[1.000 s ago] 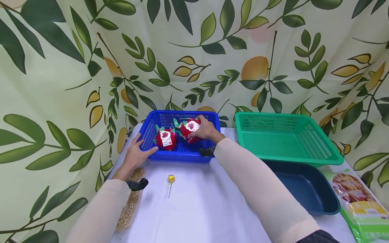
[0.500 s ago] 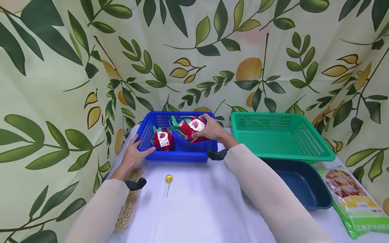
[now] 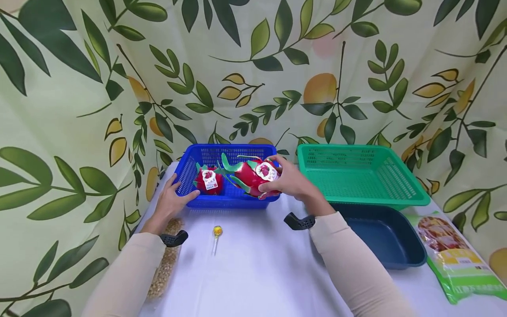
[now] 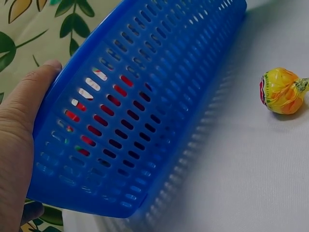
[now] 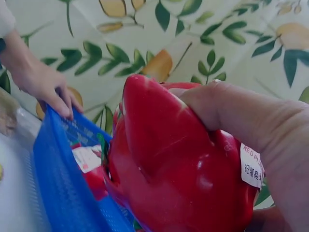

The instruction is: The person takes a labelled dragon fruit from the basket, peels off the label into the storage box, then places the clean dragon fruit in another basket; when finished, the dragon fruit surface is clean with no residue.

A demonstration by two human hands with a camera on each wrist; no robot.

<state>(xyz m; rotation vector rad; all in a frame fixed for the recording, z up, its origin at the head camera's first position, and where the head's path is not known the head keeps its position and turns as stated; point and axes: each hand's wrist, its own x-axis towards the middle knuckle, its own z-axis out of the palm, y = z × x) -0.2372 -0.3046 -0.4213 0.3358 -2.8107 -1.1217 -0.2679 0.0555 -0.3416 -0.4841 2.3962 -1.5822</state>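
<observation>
My right hand [image 3: 291, 179] grips a red dragon fruit [image 3: 249, 175] with green leafy tips and a round white label. It is held above the right part of the blue basket [image 3: 233, 202]; in the right wrist view, the fruit [image 5: 169, 154] fills the middle, thumb on top. A second labelled dragon fruit [image 3: 209, 180] sits inside the basket at the left. At the basket's near left corner, my left hand [image 3: 171, 201] holds the rim, its thumb over the front edge. The left wrist view shows that thumb [image 4: 29, 92] against the blue rim, with red fruit visible through the slots.
A wrapped yellow lollipop [image 3: 217, 231] lies in front of the basket. To the right stand a green basket [image 3: 364, 202] and a dark blue tub [image 3: 380, 233]. A printed food packet [image 3: 455, 255] lies far right; a bag of pale brown grains [image 3: 164, 268] is under my left forearm.
My right hand has lifted the dragon fruit from the basket floor and brought it up, nearer and slightly right. My left hand has stayed at the basket's corner.
</observation>
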